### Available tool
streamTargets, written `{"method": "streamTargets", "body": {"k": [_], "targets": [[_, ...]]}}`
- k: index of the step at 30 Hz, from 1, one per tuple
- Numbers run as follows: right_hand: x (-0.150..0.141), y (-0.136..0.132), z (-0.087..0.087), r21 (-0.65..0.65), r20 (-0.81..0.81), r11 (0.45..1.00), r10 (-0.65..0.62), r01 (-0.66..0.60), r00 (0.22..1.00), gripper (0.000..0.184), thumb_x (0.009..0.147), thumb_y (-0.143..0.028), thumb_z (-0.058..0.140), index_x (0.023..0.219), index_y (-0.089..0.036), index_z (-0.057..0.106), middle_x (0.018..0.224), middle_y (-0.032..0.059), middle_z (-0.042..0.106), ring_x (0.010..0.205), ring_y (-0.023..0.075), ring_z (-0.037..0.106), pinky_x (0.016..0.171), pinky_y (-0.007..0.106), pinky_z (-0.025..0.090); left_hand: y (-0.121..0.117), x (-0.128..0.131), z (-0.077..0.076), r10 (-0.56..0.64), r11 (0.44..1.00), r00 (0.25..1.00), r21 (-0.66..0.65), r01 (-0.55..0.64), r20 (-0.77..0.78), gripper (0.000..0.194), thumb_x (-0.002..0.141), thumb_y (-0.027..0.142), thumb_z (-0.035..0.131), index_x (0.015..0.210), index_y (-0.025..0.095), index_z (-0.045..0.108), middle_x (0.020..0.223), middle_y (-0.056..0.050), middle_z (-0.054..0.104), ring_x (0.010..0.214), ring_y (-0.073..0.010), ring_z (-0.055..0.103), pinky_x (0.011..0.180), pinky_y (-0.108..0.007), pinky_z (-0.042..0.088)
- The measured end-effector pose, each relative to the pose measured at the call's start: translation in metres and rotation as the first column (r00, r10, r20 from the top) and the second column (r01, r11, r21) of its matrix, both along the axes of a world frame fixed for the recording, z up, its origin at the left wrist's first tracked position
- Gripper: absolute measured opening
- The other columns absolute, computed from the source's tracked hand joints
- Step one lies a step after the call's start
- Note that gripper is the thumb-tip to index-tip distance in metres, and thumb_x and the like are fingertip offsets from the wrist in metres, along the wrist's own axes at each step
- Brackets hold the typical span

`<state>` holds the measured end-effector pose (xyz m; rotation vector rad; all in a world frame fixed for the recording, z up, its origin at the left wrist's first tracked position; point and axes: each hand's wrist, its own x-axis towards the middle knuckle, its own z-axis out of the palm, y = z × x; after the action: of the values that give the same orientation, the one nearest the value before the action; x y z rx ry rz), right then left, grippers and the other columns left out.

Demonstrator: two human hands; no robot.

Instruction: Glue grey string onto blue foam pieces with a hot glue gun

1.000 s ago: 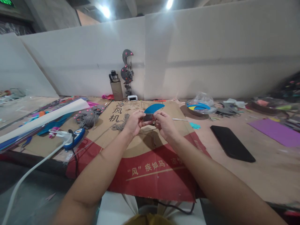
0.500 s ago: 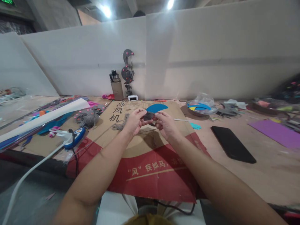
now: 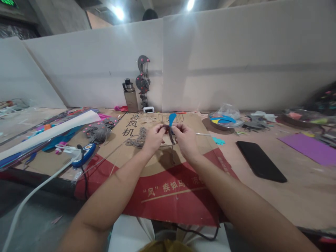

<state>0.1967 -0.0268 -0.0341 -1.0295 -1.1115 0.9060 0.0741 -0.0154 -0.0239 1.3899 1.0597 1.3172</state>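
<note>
In front of me, my left hand [image 3: 154,138] and my right hand [image 3: 185,138] meet over the cardboard, both with fingers pinched. Between them is a flat blue piece [image 3: 172,119], turned nearly edge-on, its rounded end pointing up and away. Grey yarn [image 3: 171,135] is wrapped round its lower part, and a strand hangs below. Fingertips hide part of the wrapping. Beside my left hand lies a loose heap of grey yarn [image 3: 137,139]. A strand runs left across the cardboard sheet [image 3: 173,206].
A black phone [image 3: 259,161] and a purple sheet [image 3: 309,148] lie to the right. Further back are a bowl [image 3: 223,127] with plastic wrap and a bottle [image 3: 130,96]. At left are a glue gun [image 3: 84,154] with a cable and more grey yarn [image 3: 98,133]. A white partition [image 3: 236,63] stands behind.
The blue piece has turned from showing its broad rounded face to nearly edge-on. My hands have shifted their grip on it, the right one slightly closer in.
</note>
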Motion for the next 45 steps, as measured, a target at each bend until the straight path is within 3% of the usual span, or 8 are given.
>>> {"method": "streamTargets", "body": {"k": [5,10,16,19,22,31,39,45], "targets": [[0.002,0.005,-0.004,-0.001,0.029,1.0,-0.002,0.002,1.0,0.02,0.071,-0.036,0.063,0.079,-0.018,0.065,0.067,-0.0001,0.06,0.055,0.0103,0.05,0.05,0.023,0.04,0.001,0.001,-0.005,-0.186,0.981,0.982,-0.058,0.187,0.016,0.03,0.073,0.037,0.07,0.093,0.014,0.071,0.082,-0.006,0.069,0.055,-0.0085,0.053,0.036,-0.015,0.036],[0.006,0.01,-0.011,0.001,0.056,0.994,0.109,-0.109,0.993,0.02,0.074,-0.038,0.062,0.076,-0.019,0.062,0.064,-0.0016,0.059,0.052,0.0107,0.049,0.047,0.024,0.041,0.01,-0.002,-0.015,-0.252,0.961,0.967,-0.106,0.254,0.032,0.031,0.066,0.031,0.077,0.091,0.013,0.07,0.073,-0.004,0.067,0.043,-0.0033,0.045,0.034,-0.013,0.032],[0.005,0.007,-0.012,0.135,0.293,0.99,-0.005,-0.036,0.956,0.012,0.077,-0.032,0.059,0.075,-0.02,0.063,0.072,0.0013,0.062,0.069,0.0151,0.055,0.067,0.029,0.043,0.01,-0.002,-0.013,-0.119,0.977,0.992,-0.174,0.123,0.037,0.013,0.066,0.02,0.075,0.071,0.012,0.064,0.059,0.001,0.06,0.035,-0.0013,0.036,0.03,-0.014,0.023],[0.005,0.004,-0.014,0.192,0.319,0.981,-0.039,-0.025,0.947,0.01,0.077,-0.03,0.059,0.083,-0.021,0.06,0.079,0.0018,0.062,0.072,0.0156,0.055,0.07,0.03,0.042,0.008,-0.001,-0.008,-0.067,0.96,0.99,-0.262,0.098,0.125,0.009,0.072,0.015,0.068,0.068,0.013,0.06,0.058,0.0,0.06,0.044,-0.0056,0.049,0.037,-0.014,0.037],[0.007,0.004,-0.016,0.209,0.296,0.978,-0.07,0.006,0.953,0.015,0.078,-0.03,0.06,0.09,-0.021,0.057,0.078,0.0005,0.059,0.069,0.0144,0.052,0.068,0.029,0.041,0.009,-0.001,-0.005,-0.039,0.944,0.966,-0.307,0.119,0.256,0.005,0.077,0.009,0.06,0.073,0.012,0.059,0.069,-0.005,0.066,0.061,-0.0107,0.062,0.056,-0.022,0.053],[0.014,0.009,-0.016,0.142,0.38,0.987,-0.118,0.069,0.918,0.027,0.077,-0.033,0.061,0.101,-0.021,0.062,0.067,-0.0036,0.047,0.063,0.0138,0.046,0.064,0.028,0.036,0.009,0.0,-0.006,-0.076,0.957,0.969,-0.256,0.137,0.233,0.001,0.079,0.012,0.06,0.079,0.012,0.059,0.081,-0.007,0.067,0.069,-0.0125,0.064,0.069,-0.031,0.057],[0.015,0.011,-0.018,0.111,0.35,0.993,-0.065,0.027,0.934,0.032,0.08,-0.04,0.056,0.101,-0.017,0.065,0.079,0.0025,0.061,0.072,0.0156,0.052,0.069,0.029,0.041,0.003,0.002,-0.001,-0.06,0.962,0.957,-0.24,0.131,0.284,0.01,0.079,0.009,0.058,0.076,0.014,0.05,0.075,-0.004,0.064,0.064,-0.0121,0.062,0.062,-0.03,0.057],[0.014,0.007,-0.016,0.184,0.339,0.98,-0.13,0.07,0.932,0.027,0.08,-0.035,0.057,0.102,-0.019,0.057,0.072,-0.0029,0.05,0.066,0.0129,0.048,0.067,0.028,0.04,0.0,0.001,0.005,-0.076,0.936,0.925,-0.294,0.196,0.373,0.013,0.079,0.01,0.059,0.071,0.014,0.049,0.069,-0.003,0.064,0.057,-0.0099,0.06,0.069,-0.037,0.059]]}}
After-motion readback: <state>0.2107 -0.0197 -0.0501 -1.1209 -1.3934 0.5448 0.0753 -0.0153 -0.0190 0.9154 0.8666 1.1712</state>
